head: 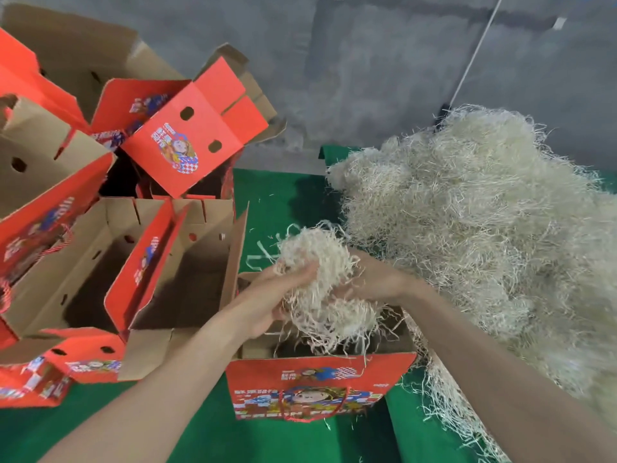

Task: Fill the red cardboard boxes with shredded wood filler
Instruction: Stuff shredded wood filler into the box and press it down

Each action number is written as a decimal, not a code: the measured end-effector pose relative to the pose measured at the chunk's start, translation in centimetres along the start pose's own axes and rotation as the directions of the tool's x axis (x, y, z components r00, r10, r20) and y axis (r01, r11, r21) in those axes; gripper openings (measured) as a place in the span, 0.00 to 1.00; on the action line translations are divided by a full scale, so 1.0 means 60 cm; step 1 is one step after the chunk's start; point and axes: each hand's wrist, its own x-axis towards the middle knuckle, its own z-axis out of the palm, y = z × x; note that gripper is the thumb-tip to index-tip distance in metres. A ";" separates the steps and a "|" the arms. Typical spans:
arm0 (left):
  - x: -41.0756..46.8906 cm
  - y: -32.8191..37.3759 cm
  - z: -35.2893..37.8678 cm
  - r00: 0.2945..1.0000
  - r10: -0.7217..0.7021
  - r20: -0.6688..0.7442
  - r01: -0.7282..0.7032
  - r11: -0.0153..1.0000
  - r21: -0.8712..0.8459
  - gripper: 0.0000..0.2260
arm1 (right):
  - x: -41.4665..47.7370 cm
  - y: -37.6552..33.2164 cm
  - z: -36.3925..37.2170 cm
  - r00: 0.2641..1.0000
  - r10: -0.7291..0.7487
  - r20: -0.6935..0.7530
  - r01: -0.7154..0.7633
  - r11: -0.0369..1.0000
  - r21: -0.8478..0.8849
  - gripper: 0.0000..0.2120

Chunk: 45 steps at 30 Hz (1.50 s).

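Gaping open at lower centre: red printed cardboard box (310, 385). Just above, gripped from both sides in curled fingers of left hand (277, 295) and right hand (374, 282): pale tangled clump of shredded wood filler (320, 279), probably featherlight, springy, prone to shedding, best scooped from beneath. Beyond: heaped filler pile (484, 228) at right, empty red boxes (167, 262) at left.

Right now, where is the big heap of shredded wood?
In the head view the heap lies on the right of the green cloth, against the grey wall, just right of the red box nearest the camera.
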 end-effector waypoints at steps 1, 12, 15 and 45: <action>0.008 -0.007 0.000 0.997 0.008 -0.081 -0.007 1.000 0.003 0.44 | 0.001 0.001 0.000 0.998 0.014 0.054 -0.013 1.000 -0.023 0.36; 0.015 -0.042 -0.020 0.990 -0.092 -0.105 0.112 0.974 0.198 0.16 | 0.020 0.064 0.031 0.988 0.132 0.082 -0.150 0.948 0.280 0.27; 0.017 -0.054 -0.021 0.982 -0.005 -0.189 0.077 0.924 0.374 0.17 | 0.017 0.061 0.020 0.989 0.139 -0.057 -0.128 0.979 0.157 0.28; 0.066 -0.037 -0.062 0.933 0.072 -0.352 0.125 0.854 0.505 0.24 | -0.029 0.116 -0.040 0.958 0.206 -0.199 -0.138 0.941 0.310 0.15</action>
